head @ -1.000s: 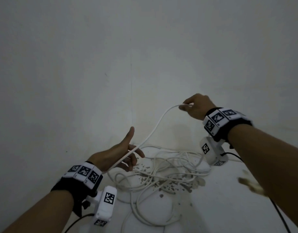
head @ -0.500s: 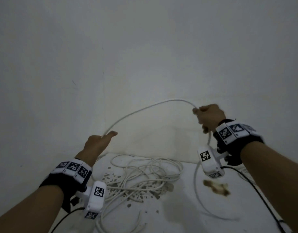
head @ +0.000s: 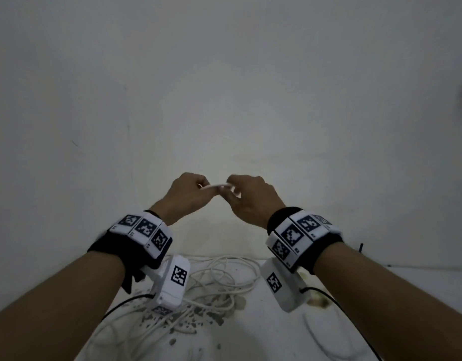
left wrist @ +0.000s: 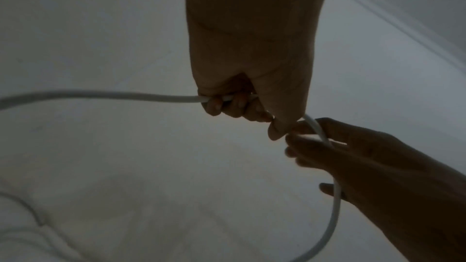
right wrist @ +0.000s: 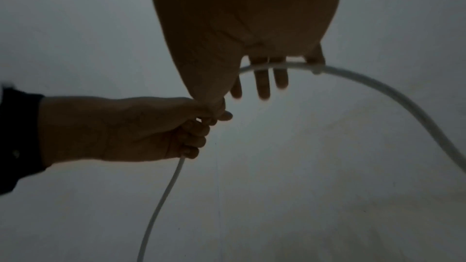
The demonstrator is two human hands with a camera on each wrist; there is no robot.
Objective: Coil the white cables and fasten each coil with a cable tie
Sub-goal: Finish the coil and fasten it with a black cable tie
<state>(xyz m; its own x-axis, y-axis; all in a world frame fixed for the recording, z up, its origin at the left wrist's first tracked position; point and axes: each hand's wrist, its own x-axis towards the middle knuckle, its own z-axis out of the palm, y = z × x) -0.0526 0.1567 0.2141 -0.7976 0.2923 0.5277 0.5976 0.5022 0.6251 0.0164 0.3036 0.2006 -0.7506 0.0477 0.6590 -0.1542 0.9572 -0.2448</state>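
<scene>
The step in hand looks like forming loop 1: the left hand (head: 188, 194) and right hand (head: 250, 198) meet in mid-air, both sets of fingers grasping 1 white cable (left wrist: 100, 95), above the tangled pile (head: 219, 285) on the tabletop (head: 263, 334). Next, the right hand probably needs to pass its section into the left's grip, then draw more slack from the pile

Two hands (head: 188, 196); one held white cable (left wrist: 100, 95); tangled cable pile (head: 219, 285), count unclear.
</scene>
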